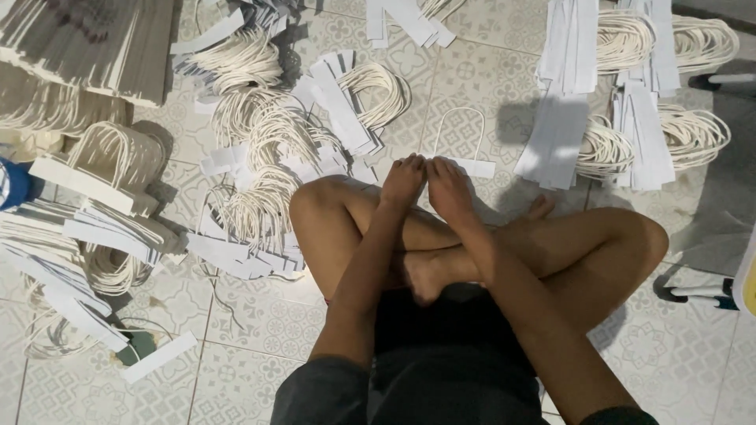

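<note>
I sit cross-legged on a patterned tile floor [465, 71] with both arms stretched forward between my knees. My left hand [403, 179] and my right hand [449, 189] rest side by side, fingertips pressed down on one white paper strip [477, 168]. A thin white cord loop [459, 110] is fixed to the strip and lies flat on the tiles beyond my fingers. Most of the strip is hidden under my hands.
Heaps of similar cord handles with paper strips lie to the left [260, 134] and ahead [358, 94]. Neater stacks sit at the right [630, 134]. Folded paper bags [87, 39] are piled at the top left. A blue object [12, 185] shows at the left edge.
</note>
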